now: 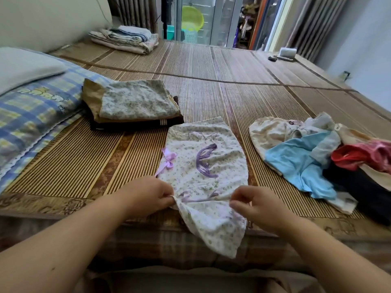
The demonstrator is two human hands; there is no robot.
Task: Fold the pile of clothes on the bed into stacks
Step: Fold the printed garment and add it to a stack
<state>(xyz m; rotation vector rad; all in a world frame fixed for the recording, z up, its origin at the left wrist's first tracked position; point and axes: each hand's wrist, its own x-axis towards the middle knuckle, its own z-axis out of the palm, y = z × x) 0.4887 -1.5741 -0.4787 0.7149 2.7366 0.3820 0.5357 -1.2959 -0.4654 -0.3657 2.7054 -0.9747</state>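
Two hands, left hand (148, 195) and right hand (257, 205), pinch one floral garment (203, 166).

Bed (211, 66), covered by a woven mat. Laid on it: plaid pillow (31, 115), folded stack (133, 104), floral garment (203, 166), unfolded pile (321, 157). Folded bedding (124, 39) is placed at the far end.

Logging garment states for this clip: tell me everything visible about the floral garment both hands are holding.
The floral garment is thin white cloth printed with tiny green sprigs, trimmed in purple ribbon, with a lilac satin bow on its left edge. It lies flat on the mat, far end toward the folded stack, near end draping off the bed edge. The left hand and right hand each pinch it, bunching the cloth.
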